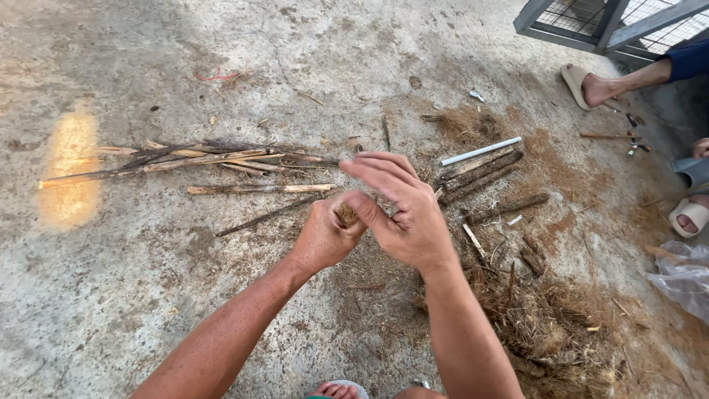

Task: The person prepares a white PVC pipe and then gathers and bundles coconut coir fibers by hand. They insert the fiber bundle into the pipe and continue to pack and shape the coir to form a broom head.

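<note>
My left hand point(323, 236) is closed around a small tuft of brown fibre point(346, 215) that sticks out of the fist. My right hand point(399, 210) hovers just to its right, thumb and forefinger pinching at the tuft while the other fingers spread upward. Both hands are above a concrete floor point(148, 295). Behind them lies a row of dry brown sticks point(199, 159), and to the right a short bundle of darker sticks point(480, 174) beside a white tube point(480, 151).
A heap of loose brown fibre point(546, 318) covers the floor at lower right. Another person's sandalled foot point(591, 87) and leg are at upper right, near a grey metal cage frame point(613, 22). A clear plastic bag point(683, 277) lies at the right edge.
</note>
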